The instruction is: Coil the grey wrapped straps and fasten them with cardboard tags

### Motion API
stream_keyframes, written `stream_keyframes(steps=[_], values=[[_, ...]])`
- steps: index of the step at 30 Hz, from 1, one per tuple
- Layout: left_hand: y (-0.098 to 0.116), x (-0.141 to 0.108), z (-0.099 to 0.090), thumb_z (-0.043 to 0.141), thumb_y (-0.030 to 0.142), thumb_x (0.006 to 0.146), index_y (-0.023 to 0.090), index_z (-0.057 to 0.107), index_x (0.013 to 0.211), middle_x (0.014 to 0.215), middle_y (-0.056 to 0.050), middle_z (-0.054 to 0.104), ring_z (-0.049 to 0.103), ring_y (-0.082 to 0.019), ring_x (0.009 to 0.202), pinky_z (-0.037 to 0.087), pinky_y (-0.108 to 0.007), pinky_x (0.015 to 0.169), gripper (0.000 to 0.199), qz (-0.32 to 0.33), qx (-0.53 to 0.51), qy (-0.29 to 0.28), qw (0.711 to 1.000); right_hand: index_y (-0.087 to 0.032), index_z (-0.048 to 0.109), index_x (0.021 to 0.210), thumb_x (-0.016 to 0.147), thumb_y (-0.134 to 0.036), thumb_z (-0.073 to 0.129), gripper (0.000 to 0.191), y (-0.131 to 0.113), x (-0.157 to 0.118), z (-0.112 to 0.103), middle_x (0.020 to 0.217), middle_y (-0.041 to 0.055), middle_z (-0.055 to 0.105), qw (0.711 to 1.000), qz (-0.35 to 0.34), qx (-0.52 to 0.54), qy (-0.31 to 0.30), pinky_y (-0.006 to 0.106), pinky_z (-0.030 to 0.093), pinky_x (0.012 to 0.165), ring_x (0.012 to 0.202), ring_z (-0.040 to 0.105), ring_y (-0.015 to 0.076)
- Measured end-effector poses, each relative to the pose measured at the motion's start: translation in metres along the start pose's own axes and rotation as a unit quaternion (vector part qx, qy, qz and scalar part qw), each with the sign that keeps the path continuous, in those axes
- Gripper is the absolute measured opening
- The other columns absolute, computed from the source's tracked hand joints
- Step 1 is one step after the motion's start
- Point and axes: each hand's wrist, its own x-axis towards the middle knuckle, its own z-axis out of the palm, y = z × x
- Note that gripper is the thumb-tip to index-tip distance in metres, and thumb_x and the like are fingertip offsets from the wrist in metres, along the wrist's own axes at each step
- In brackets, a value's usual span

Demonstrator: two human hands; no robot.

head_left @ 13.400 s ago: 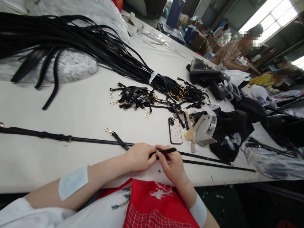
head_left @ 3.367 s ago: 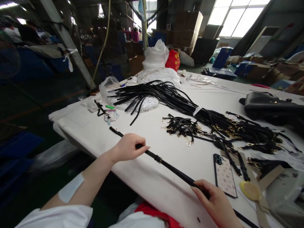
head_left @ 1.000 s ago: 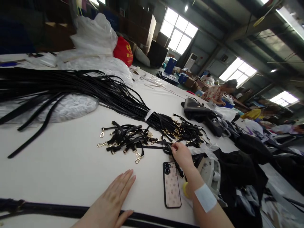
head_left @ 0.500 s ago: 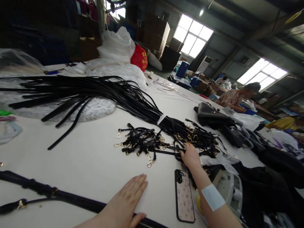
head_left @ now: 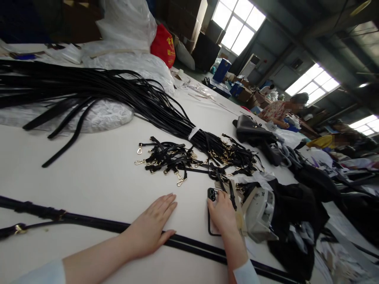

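Observation:
My left hand (head_left: 149,227) lies flat on the white table, its palm over the long black strap (head_left: 100,223) that runs along the near side. The fingers are stretched out. My right hand (head_left: 222,211) is on the phone (head_left: 211,221), with fingers curled around its upper part and the camera lenses showing beside them. Beyond both hands is a heap of short black straps with gold clasps (head_left: 168,156). A large bundle of long black straps (head_left: 148,106), tied with a white band (head_left: 194,132), stretches from the left to the middle.
At the right are a grey-white tray (head_left: 259,213), black bags (head_left: 251,132) and dark cloth. Clear plastic sacks (head_left: 127,31) and a red bag (head_left: 163,45) lie at the back left. A person in a patterned top (head_left: 271,110) is farther off, at the right.
My right hand has moved from the straps with clasps to the phone and now grips it. My left hand stays flat. The camera view has shifted.

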Motion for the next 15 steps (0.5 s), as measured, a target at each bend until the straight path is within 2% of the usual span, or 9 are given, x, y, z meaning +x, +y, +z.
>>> stream_keyframes(steps=[3,6,12,15], values=[[0.002,0.0,-0.003,0.05,0.05,0.09,0.018,0.039,0.145,0.157,-0.01,0.025,0.023,-0.028,0.144,0.023,-0.045,0.119,0.065,-0.01,-0.015,-0.008,1.0,-0.006,0.053,0.124,0.089,-0.037,0.047,0.047,-0.015,0.005,0.003,0.118,0.0203,0.059,0.999,0.024,-0.032,0.022,0.038,0.043,0.09,0.108,0.057,0.0327],[0.006,-0.001,-0.01,0.053,0.047,0.088,0.017,0.037,0.146,0.158,-0.011,0.021,0.02,-0.029,0.145,0.022,-0.047,0.119,0.067,-0.023,-0.031,-0.042,0.998,-0.006,0.057,0.115,0.088,-0.036,0.046,0.042,-0.021,0.009,0.003,0.109,0.0205,0.061,0.998,0.035,-0.042,0.04,0.04,0.046,0.084,0.101,0.059,0.0348],[0.015,-0.003,-0.027,0.056,0.048,0.085,0.014,0.034,0.148,0.158,-0.014,0.016,0.014,-0.031,0.146,0.017,-0.048,0.12,0.074,-0.038,-0.075,-0.076,0.994,-0.005,0.059,0.109,0.089,-0.038,0.045,0.041,-0.003,0.014,0.02,0.102,0.0214,0.064,0.994,0.0,-0.09,0.063,0.04,0.045,0.086,0.093,0.063,0.0331],[0.015,-0.005,-0.03,0.054,0.05,0.086,0.011,0.031,0.148,0.159,-0.016,0.014,0.012,-0.032,0.146,0.014,-0.047,0.12,0.077,-0.034,-0.085,-0.084,0.992,-0.008,0.061,0.105,0.088,-0.038,0.046,0.038,0.007,0.017,0.029,0.101,0.02,0.064,0.994,0.001,-0.094,0.06,0.042,0.046,0.085,0.09,0.064,0.0329]])
